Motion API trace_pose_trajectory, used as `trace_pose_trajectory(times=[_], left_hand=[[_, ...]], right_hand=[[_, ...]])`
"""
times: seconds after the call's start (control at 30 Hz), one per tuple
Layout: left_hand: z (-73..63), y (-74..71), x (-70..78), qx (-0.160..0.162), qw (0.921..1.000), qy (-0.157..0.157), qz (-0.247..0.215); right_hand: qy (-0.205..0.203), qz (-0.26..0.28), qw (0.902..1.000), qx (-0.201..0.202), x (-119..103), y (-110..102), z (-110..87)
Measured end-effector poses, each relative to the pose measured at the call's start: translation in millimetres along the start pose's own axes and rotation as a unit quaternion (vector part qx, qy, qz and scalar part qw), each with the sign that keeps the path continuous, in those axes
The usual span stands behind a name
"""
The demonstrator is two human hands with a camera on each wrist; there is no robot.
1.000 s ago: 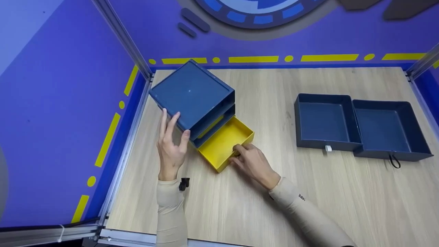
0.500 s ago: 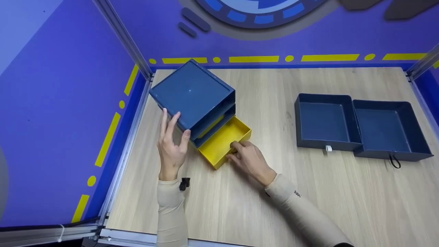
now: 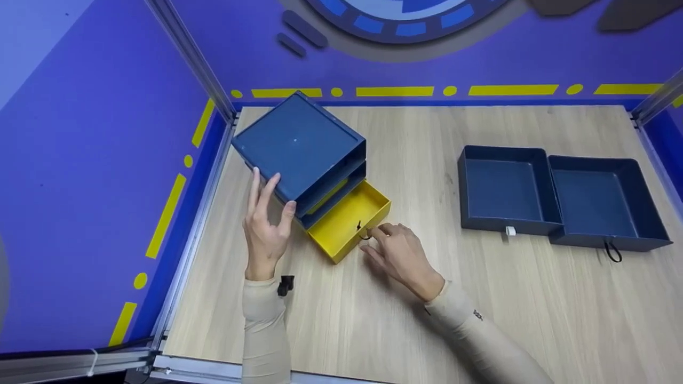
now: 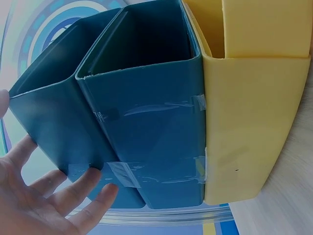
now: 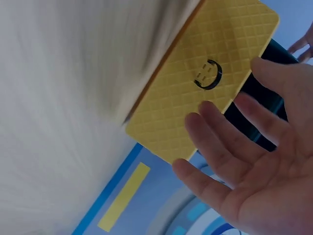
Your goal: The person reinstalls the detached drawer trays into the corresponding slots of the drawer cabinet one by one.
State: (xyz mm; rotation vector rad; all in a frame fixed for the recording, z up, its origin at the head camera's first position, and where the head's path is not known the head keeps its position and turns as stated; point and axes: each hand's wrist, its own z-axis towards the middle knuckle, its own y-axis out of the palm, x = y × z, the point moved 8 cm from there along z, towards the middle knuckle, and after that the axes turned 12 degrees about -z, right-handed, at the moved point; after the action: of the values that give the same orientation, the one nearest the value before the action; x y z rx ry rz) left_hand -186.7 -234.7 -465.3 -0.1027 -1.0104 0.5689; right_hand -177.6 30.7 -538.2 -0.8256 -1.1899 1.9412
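Note:
A stack of two dark blue drawer shells (image 3: 299,144) sits on a yellow shell (image 4: 254,122), turned at an angle at the back left. Clear tape joins them in the left wrist view. The blue shells' fronts gape, while a yellow drawer (image 3: 341,221) sticks partly out of the lowest one. My left hand (image 3: 267,229) rests spread fingers against the blue side. Just off the drawer front is my right hand (image 3: 403,253), fingers loosely bent and holding nothing. A black loop handle (image 5: 215,76) on that front shows free of the fingers in the right wrist view.
Two dark blue drawers stand side by side at the right: the left one (image 3: 509,186) has a white tab, the right one (image 3: 603,197) a black loop. Purple-blue walls (image 3: 395,64) border the wooden tabletop (image 3: 416,160) at back and left.
The yellow drawer has slid slightly further into its shell. My right hand has let go of its front and drawn back to the right. My left hand keeps its place.

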Motion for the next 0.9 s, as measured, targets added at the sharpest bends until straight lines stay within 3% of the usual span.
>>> trace_pose_trajectory(times=[0.3, 0.63, 0.9], left_hand=[[0.2, -3.1, 1.6, -0.004, 1.0, -0.002, -0.008], [-0.7, -2.8, 0.2, -0.006, 0.9999, -0.001, -0.016], [-0.4, -1.1, -0.3, -0.01, 0.9999, -0.004, -0.008]], right_hand=[[-0.01, 0.014, 0.9978, -0.063, -5.0, 20.1, 9.2], [-0.006, 0.025, 0.9979, -0.06, -9.3, 33.4, 25.5], [-0.006, 0.029, 0.9961, -0.084, -13.0, 46.0, 35.4]])
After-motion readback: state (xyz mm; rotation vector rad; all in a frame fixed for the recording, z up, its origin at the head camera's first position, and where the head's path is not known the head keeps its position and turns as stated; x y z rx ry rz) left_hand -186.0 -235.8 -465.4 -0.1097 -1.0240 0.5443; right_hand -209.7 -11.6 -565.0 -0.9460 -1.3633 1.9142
